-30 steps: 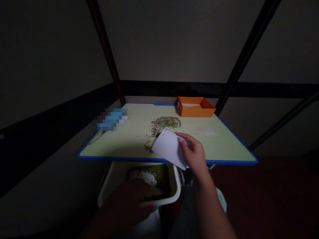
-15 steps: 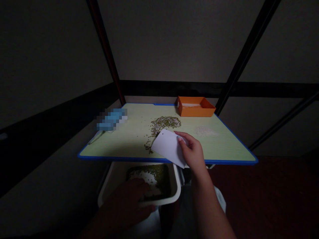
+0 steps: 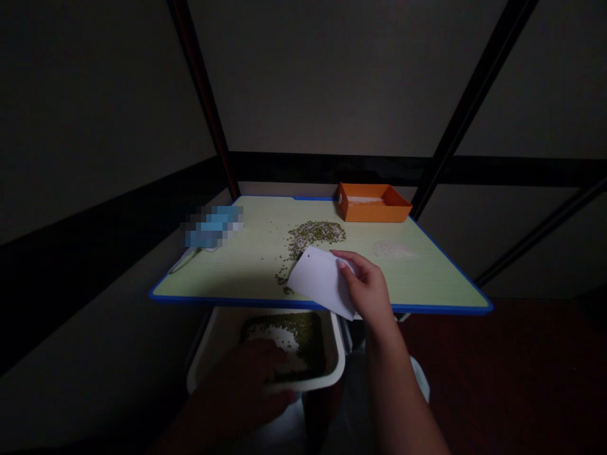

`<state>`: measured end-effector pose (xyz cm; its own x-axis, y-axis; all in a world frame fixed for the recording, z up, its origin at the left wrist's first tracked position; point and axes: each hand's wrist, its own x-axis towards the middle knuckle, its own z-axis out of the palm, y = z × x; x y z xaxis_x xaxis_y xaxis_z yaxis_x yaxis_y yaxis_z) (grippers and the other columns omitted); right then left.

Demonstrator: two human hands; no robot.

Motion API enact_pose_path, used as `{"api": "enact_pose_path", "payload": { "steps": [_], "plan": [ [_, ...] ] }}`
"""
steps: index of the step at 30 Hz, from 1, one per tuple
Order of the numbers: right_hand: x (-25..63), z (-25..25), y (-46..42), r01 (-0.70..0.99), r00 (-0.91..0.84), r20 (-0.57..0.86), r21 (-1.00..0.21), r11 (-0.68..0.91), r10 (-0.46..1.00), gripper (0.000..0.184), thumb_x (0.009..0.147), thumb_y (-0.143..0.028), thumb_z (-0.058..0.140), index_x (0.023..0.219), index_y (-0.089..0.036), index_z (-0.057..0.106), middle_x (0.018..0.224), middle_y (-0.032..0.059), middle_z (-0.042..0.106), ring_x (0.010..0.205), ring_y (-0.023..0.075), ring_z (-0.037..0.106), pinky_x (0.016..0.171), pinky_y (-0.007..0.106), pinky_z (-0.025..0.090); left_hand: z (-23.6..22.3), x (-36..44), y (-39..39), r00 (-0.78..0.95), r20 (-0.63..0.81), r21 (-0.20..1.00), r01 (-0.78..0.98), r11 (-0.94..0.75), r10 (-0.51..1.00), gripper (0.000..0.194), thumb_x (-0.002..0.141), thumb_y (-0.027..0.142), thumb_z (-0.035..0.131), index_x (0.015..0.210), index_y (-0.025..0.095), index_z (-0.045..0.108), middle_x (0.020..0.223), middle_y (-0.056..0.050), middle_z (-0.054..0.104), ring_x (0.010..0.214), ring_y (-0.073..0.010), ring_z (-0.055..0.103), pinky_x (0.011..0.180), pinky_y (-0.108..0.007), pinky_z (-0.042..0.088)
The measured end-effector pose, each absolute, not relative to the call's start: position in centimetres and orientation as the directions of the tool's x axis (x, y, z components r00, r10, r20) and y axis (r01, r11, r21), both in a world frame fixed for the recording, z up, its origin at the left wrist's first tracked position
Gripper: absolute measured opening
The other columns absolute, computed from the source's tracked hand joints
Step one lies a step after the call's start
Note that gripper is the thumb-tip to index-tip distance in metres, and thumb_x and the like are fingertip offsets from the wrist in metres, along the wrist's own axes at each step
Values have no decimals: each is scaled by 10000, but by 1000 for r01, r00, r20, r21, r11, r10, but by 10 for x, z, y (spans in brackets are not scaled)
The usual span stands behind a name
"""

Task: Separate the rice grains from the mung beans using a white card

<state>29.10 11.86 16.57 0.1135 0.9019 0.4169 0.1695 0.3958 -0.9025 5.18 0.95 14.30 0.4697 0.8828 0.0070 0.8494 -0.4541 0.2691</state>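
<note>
A: What is the right hand (image 3: 367, 292) gripping, just right of centre in the frame?

B: One white scraper card (image 3: 323, 282), flat and stiff, with rounded corners and a small hole near its upper corner. Fingers and thumb are closed on its right edge. It is tilted, its left edge touching the table (image 3: 237, 268) amid a trail of green beans (image 3: 284, 275) near the front edge.

A: And the beans themselves?

B: Small, dull green, too many to count. One loose heap (image 3: 317, 232) lies at the centre of the tabletop, and the trail runs from it down to the card.

A: The left hand (image 3: 246, 379)?

B: Lower centre of the frame, in shadow, closed on the near rim of one white tub (image 3: 332, 373) held below the table's front edge. The tub has green beans inside and a pale patch showing.

A: Anything else on the table?

B: One orange tray (image 3: 372, 203) at the back, upper right of the tabletop, one faint patch of white grains (image 3: 392, 250) in front of it, and one blurred blue item (image 3: 212, 225) at the left. The tabletop is pale yellow-green with a blue rim.
</note>
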Motion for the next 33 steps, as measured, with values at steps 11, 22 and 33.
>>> {"api": "enact_pose_path", "payload": {
  "steps": [11, 22, 33],
  "plan": [
    [288, 166, 120, 160, 93, 413, -904, 396, 906, 255, 860, -289, 583, 1016, -208, 767, 1068, 71, 788, 1026, 244, 705, 955, 399, 508, 141, 52, 11, 501, -8, 245, 840, -484, 865, 374, 768, 423, 721, 1116, 287, 695, 1136, -66, 736, 1048, -302, 694, 878, -432, 578],
    [300, 170, 118, 150, 138, 407, -910, 387, 903, 242, 847, -305, 599, 1005, -224, 764, 1065, 63, 787, 1022, 251, 700, 954, 414, 499, 146, 53, 10, 502, -30, 242, 843, -481, 864, 344, 810, 446, 661, 1102, 266, 681, 1127, -43, 725, 1031, -305, 692, 864, -436, 571],
    [306, 171, 119, 212, 86, 420, -894, 396, 903, 246, 853, -298, 586, 1002, -212, 763, 1055, 69, 787, 1003, 251, 700, 930, 401, 506, 138, 52, 12, 494, -23, 253, 844, -473, 869, 342, 807, 460, 686, 1096, 277, 683, 1150, -70, 724, 1053, -310, 684, 884, -451, 568]
  ]
}}
